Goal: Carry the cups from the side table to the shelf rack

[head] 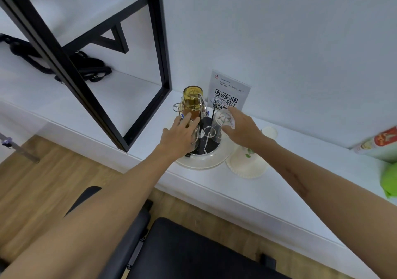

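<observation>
A round cup holder (pixel 206 160) with wire prongs stands on the white side table (pixel 268 195). Several clear glass cups hang upside down on it, and a yellow-tinted glass cup (pixel 192 98) sits inverted at its back. My left hand (pixel 179 136) rests with spread fingers on a clear cup (pixel 194 136) at the holder's left side. My right hand (pixel 242 127) wraps a clear cup (pixel 223 117) at the holder's right side. Both cups look still on their prongs. The black-framed shelf rack (pixel 90 64) with white boards stands to the left.
A QR-code sign (pixel 231 89) leans on the wall behind the holder. A stack of paper cups (pixel 247 165) lies right of it, with a printed box (pixel 378 143) and something green (pixel 390 180) at far right. Black straps (pixel 86 68) lie on the rack shelf. A black padded bench (pixel 193 253) sits below.
</observation>
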